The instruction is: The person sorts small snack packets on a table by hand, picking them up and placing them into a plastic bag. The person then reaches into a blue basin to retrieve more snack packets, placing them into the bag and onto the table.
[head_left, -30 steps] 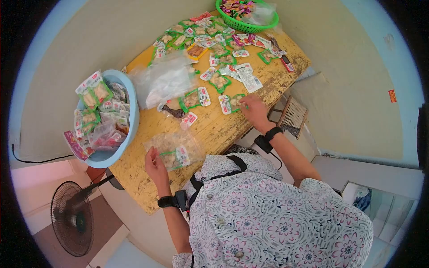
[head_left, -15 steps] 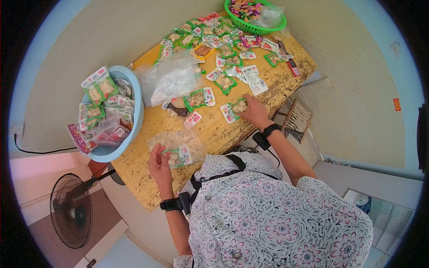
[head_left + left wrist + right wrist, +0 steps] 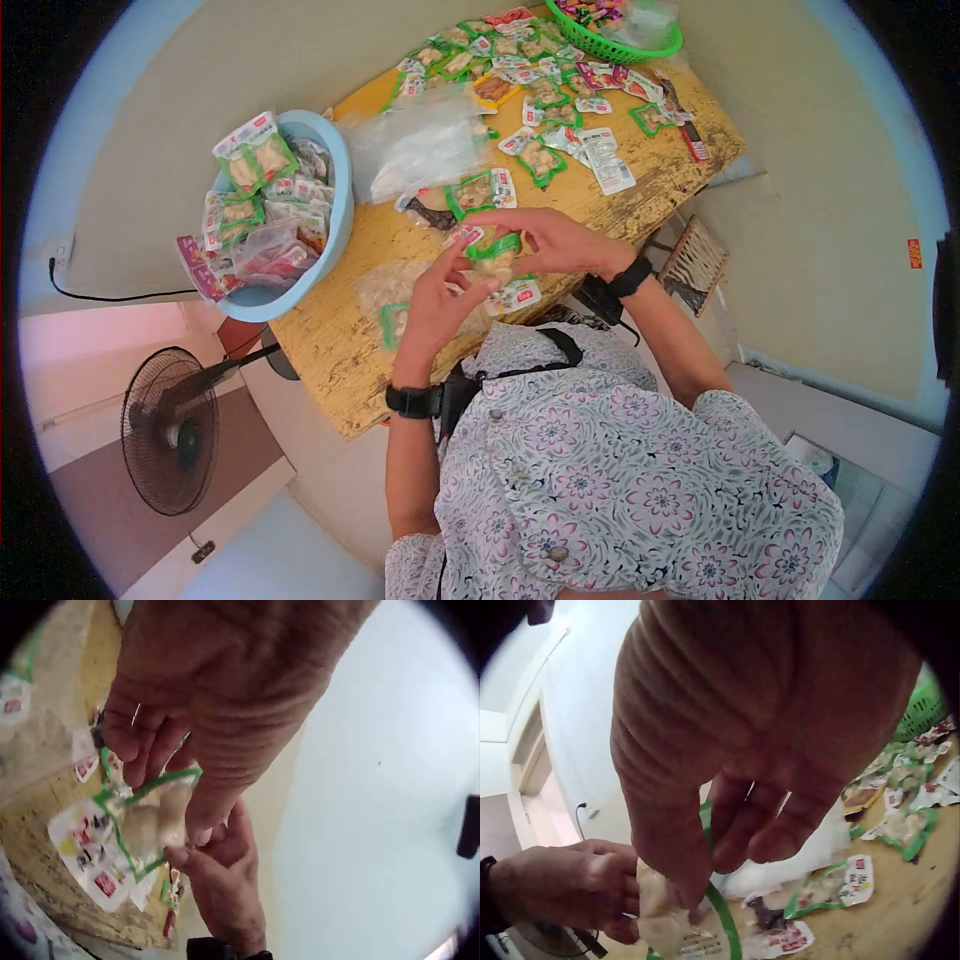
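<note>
A green-edged clear food packet (image 3: 495, 262) is held between both hands above the table. My right hand (image 3: 565, 243) pinches it between thumb and fingers. From the other side, my left hand (image 3: 440, 308) has its thumb and fingertips on the packet. In the left wrist view the packet (image 3: 154, 825) hangs tilted, its white label toward the lower left, and pale round pieces show inside. The right wrist view shows the packet (image 3: 664, 919) partly hidden by my right hand (image 3: 757, 712). Under my left hand lies a clear bag (image 3: 380, 287) with a green-edged packet in it.
A blue basin (image 3: 341, 205) full of packets stands at the left, and a green basket (image 3: 620, 48) at the back. Clear plastic bags (image 3: 415, 150) and several packets (image 3: 540, 160) lie on the yellow table (image 3: 320, 385). A fan (image 3: 170, 430) is at the lower left.
My right hand has lifted the packet off the table and carried it left. My left hand has moved right, away from above the clear bag, to meet it. The head view has shifted.
</note>
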Demonstrator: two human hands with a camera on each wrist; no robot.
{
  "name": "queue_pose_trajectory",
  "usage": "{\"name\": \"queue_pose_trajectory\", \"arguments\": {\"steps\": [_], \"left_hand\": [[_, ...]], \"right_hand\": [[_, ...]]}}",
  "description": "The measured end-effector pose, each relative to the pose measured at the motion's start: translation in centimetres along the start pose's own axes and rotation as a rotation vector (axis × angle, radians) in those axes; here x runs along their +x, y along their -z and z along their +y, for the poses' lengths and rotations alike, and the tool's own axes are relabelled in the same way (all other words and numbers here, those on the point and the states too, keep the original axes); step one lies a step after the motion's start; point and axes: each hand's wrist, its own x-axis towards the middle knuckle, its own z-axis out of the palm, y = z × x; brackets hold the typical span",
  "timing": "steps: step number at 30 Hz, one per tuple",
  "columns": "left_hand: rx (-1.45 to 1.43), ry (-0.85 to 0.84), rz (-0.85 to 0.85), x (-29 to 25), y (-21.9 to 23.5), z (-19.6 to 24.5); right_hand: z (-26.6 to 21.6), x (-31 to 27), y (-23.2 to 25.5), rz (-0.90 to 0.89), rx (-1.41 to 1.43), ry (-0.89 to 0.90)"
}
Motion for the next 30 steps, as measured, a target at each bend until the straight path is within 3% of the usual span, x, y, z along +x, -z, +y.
{"name": "queue_pose_trajectory", "arguments": {"steps": [1, 4, 7, 10, 13, 16, 19, 22, 25, 28, 30], "left_hand": [[0.004, 0.017, -0.065, 0.4, 0.1, 0.1], [-0.293, 0.132, 0.010, 0.0, 0.0, 0.3], [-0.407, 0.224, 0.158, -0.7, 0.9, -1.6], [-0.672, 0.207, 0.324, -1.1, 0.9, -3.2], [-0.858, 0.159, 0.371, -1.0, 0.1, -3.5], [-0.865, 0.223, 0.313, -0.7, -0.9, -2.9], [-0.769, 0.267, 0.357, -0.8, -1.5, -1.2], [-0.397, 0.214, 0.443, -1.0, -0.7, -3.3], [0.218, 0.049, 0.359, -1.2, 0.5, -6.3], [0.731, 0.081, 0.124, -2.1, 0.7, -4.0], [0.858, 0.121, 0.071, -1.8, -0.2, -3.7]], "right_hand": [[-0.5, 0.4, -0.4, -0.027, -0.019, 0.015], [-0.8, 1.0, -1.6, 0.042, 0.055, -0.051], [0.7, 0.3, -2.2, 0.217, 0.247, -0.066], [2.2, -0.8, -3.3, 0.236, 0.543, -0.188], [3.2, -1.4, -5.4, 0.120, 0.491, -0.155], [3.7, -1.2, -6.9, 0.191, 0.479, -0.243], [4.1, -1.1, -6.4, 0.351, 0.450, -0.238], [5.5, -2.5, -5.2, 0.449, 0.394, -0.257], [7.5, -5.1, -4.2, 0.522, 0.442, -0.329], [8.9, -7.1, -4.1, 0.493, 0.382, -0.450], [10.2, -7.2, -5.2, 0.435, 0.359, -0.427]]}}
